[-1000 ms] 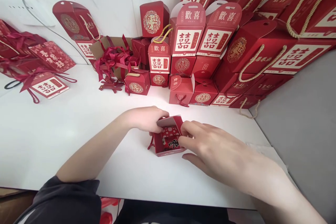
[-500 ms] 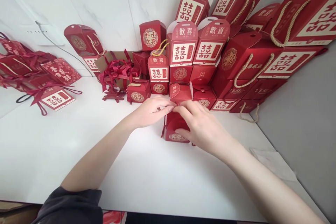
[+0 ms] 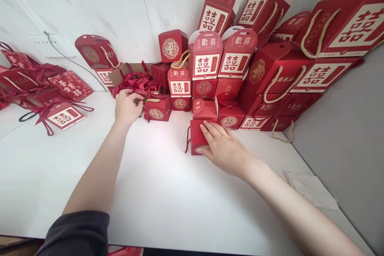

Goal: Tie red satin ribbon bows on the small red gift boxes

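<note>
My right hand (image 3: pixel 222 146) rests on a small red gift box (image 3: pixel 196 128), its fingers flat over the closed lid and its thumb at the front face. A dark red cord hangs from the box's left side. My left hand (image 3: pixel 128 108) is at the front of an open brown carton (image 3: pixel 132 67) heaped with dark red ribbons (image 3: pixel 136 82). Its fingers are curled, thumb towards forefinger, over the ribbon bow that lay in front of the carton; the fingertips are partly hidden. Just right of it stands a small red box (image 3: pixel 158 108) with gold lettering.
Stacked red gift boxes (image 3: pixel 229 64) line the wall behind, and larger ones with rope handles (image 3: pixel 288 72) fill the right corner. At the left lie red boxes and a ribboned tag (image 3: pixel 64 116). A pale flat sheet (image 3: pixel 310 188) lies at the right edge of the white table (image 3: pixel 168 204).
My left hand has left the gift box and moved left to the ribbons. The box's lid, raised before, now lies closed under my right hand, which has stayed at the box.
</note>
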`<control>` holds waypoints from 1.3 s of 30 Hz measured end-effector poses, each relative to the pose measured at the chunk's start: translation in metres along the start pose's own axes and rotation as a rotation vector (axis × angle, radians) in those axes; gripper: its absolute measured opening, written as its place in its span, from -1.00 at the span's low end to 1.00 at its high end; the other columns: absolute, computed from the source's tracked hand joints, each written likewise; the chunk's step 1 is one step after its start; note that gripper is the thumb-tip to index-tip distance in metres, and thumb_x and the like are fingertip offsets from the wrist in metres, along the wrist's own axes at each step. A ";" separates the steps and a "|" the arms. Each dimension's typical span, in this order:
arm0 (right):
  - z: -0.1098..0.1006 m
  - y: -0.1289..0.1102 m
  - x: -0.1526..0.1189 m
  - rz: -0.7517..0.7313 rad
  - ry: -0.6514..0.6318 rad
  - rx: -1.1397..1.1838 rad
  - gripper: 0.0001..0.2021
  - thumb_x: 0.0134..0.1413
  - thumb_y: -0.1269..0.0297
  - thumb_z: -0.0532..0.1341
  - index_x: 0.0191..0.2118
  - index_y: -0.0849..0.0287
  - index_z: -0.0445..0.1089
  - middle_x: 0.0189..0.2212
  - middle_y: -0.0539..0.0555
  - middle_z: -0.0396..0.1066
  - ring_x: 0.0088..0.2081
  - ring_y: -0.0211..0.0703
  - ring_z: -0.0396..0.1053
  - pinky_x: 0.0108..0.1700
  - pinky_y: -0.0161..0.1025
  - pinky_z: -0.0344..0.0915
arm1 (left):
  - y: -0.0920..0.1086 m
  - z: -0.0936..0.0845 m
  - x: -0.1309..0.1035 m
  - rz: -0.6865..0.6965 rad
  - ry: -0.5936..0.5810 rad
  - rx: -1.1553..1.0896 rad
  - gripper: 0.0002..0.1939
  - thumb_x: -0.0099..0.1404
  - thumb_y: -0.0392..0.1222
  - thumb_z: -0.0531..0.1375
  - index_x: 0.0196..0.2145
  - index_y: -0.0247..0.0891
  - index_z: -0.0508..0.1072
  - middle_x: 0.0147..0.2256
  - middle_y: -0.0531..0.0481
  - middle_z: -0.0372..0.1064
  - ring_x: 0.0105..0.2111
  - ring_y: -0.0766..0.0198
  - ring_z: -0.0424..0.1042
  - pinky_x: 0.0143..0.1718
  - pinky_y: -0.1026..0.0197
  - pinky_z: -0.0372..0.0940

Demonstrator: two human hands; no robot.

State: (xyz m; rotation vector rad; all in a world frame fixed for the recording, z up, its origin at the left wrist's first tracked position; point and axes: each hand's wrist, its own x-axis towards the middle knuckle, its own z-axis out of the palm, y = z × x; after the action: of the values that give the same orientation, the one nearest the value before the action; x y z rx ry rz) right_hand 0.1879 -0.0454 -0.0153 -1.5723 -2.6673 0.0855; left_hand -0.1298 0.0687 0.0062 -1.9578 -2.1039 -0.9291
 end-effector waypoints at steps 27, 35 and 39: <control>-0.040 0.000 -0.012 -0.045 -0.064 1.532 -0.54 0.26 -0.07 0.10 0.04 0.15 0.46 -0.08 0.15 0.52 -0.04 -0.06 0.47 -0.02 -0.11 0.41 | 0.137 -0.056 -0.092 0.074 -0.516 -0.972 -0.54 0.12 -0.16 0.37 -0.01 -0.16 0.42 -0.36 0.03 0.57 -0.30 0.15 0.59 -0.19 0.11 0.50; -0.029 0.001 -0.001 0.005 0.347 1.881 -0.81 0.12 0.15 0.31 -0.21 0.11 0.55 -0.20 0.03 0.57 -0.13 -0.17 0.50 0.06 -0.12 0.38 | 0.144 -0.033 -0.097 -0.005 -0.751 -1.042 -0.72 0.09 -0.20 0.39 -0.28 -0.26 0.41 -0.38 0.00 0.57 -0.28 0.17 0.58 -0.13 0.10 0.48; -0.032 0.003 0.000 0.047 0.463 1.998 -0.82 0.10 0.13 0.32 -0.26 0.13 0.51 -0.27 0.03 0.58 -0.22 -0.20 0.53 -0.07 -0.21 0.43 | 0.144 -0.039 -0.097 0.082 -0.929 -0.959 -0.80 0.15 -0.17 0.35 -0.28 -0.32 0.56 -0.33 -0.07 0.58 -0.32 0.21 0.57 -0.24 0.22 0.47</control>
State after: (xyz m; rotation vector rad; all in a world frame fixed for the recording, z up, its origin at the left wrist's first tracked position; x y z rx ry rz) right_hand 0.1931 -0.0430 0.0162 -0.6191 -0.9482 1.4699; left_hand 0.0075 -0.0389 0.0410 -3.4712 -2.0565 -1.3478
